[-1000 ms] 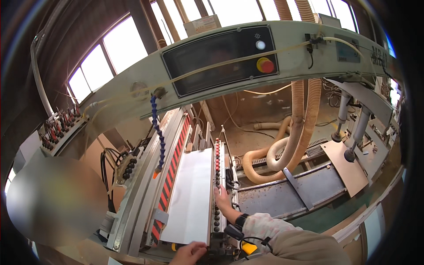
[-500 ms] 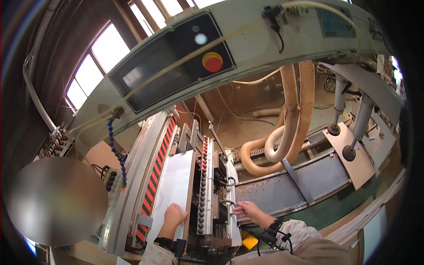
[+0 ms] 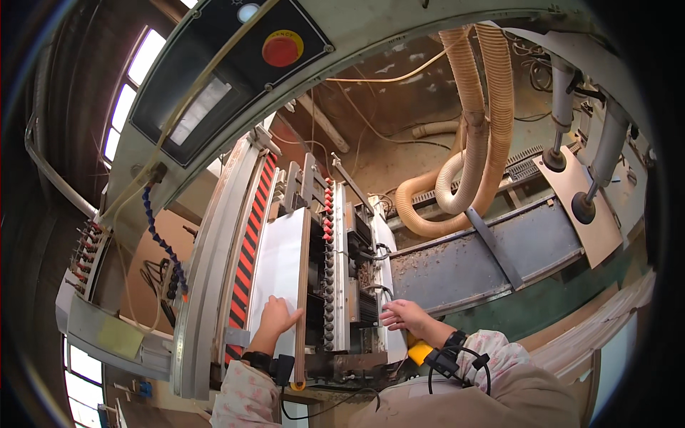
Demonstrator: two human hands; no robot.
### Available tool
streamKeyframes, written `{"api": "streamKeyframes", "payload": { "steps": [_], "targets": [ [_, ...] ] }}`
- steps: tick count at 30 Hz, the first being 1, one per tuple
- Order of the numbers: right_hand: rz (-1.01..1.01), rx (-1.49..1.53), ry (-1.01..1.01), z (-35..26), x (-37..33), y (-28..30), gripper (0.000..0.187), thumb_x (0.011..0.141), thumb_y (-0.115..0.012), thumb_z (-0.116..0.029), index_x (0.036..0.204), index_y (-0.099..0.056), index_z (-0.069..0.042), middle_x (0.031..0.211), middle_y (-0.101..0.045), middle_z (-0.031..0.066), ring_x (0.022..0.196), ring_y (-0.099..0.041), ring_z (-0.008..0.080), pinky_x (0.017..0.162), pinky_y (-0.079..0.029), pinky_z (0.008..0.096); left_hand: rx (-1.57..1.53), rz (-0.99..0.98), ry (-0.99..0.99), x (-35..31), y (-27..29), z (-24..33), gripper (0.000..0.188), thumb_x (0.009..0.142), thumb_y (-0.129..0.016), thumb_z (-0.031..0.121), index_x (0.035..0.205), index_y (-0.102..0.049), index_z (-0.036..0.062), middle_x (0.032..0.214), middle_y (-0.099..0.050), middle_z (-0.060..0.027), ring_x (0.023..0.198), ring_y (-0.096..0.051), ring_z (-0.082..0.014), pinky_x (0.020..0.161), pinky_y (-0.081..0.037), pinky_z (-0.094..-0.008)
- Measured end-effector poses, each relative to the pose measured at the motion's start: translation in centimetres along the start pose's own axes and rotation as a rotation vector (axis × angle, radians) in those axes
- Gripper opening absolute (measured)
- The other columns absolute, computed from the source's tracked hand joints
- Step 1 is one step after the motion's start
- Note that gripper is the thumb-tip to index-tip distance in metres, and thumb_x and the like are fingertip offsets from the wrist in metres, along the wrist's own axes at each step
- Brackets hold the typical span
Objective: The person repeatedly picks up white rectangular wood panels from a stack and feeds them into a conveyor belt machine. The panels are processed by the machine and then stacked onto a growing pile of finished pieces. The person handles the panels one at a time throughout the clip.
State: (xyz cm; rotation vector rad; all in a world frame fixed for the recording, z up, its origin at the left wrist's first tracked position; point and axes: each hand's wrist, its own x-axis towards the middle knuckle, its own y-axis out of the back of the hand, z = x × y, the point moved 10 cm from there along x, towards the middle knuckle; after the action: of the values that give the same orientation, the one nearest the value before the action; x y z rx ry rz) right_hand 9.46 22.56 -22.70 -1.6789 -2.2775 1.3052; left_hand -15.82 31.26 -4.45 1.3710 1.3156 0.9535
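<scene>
Lengthwise, in the head view, the white board (image 3: 282, 246) runs away from the person, its far end leaning slightly right. It lies flat left of centre, its long axis about in line with the red-and-black striped strip (image 3: 250, 260) on its left. A narrow brown edge (image 3: 300, 292) borders its right side, and grey blocks (image 3: 312, 175) stand just past its far end.

To the right runs a row of knobs (image 3: 328, 303), red at the far end and black nearer, then a pale strip (image 3: 383, 257). Farther right, a grey tray (image 3: 531, 239) strewn with debris reaches toward a tan panel (image 3: 585, 214) beneath two cylinders (image 3: 609, 146); ribbed hoses (image 3: 496, 85) hang behind it. A beam with a black control panel (image 3: 207, 64) and red button (image 3: 282, 50) crosses the top left, and a blue hose (image 3: 160, 239) dangles below.

Of the hands, the left hand (image 3: 278, 314) lies over the board's near part, hiding some of it, fingers loosely curled and thumb toward the brown edge; whether it grips, I cannot tell. The right hand (image 3: 412, 318) is half open, fingers apart, with its tips at the pale strip; contact is unclear, and nothing shows in its grasp.
</scene>
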Motion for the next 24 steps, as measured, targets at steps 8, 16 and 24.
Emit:
{"api": "streamKeyframes", "payload": {
  "steps": [8, 16, 24],
  "targets": [
    [-0.131, -0.006, -0.13, 4.4, 2.3, -2.7, 0.031, 0.087, -0.051, -0.032, 0.106, -0.049, -0.008, 0.093, -0.06, 0.0059, 0.072, -0.058, 0.0116, 0.06, -0.049, 0.0249, -0.092, 0.069, 0.012, 3.4, 0.8, -0.7, 0.053, 0.066, -0.066, 0.045, 0.09, -0.049, 0.0005, 0.09, -0.05, -0.0181, 0.088, -0.05, -0.0351, 0.071, -0.044, -0.0443],
    [-0.29, -0.062, -0.157, 5.6, 7.0, -8.2, 0.042, 0.087, -0.05, -0.037, 0.112, -0.047, -0.004, 0.099, -0.058, 0.0091, 0.079, -0.057, 0.0146, 0.063, -0.048, 0.0256, -0.234, -0.013, -0.07, 5.3, 0.7, 1.0, 0.048, 0.065, -0.067, 0.028, 0.099, -0.044, 0.0034, 0.089, -0.052, -0.0167, 0.087, -0.052, -0.0324, 0.072, -0.043, -0.0412],
    [-0.372, 0.015, -0.048, 1.5, 13.6, -15.8, 0.044, 0.087, -0.047, -0.042, 0.108, -0.049, -0.003, 0.094, -0.057, 0.0084, 0.079, -0.056, 0.0141, 0.065, -0.049, 0.0263, -0.416, -0.034, 0.028, 4.9, 3.8, -1.8, 0.049, 0.062, -0.069, 0.018, 0.1, -0.043, 0.0028, 0.062, -0.045, -0.0045, 0.054, -0.048, -0.016, 0.051, -0.041, -0.0296]
  ]
}}
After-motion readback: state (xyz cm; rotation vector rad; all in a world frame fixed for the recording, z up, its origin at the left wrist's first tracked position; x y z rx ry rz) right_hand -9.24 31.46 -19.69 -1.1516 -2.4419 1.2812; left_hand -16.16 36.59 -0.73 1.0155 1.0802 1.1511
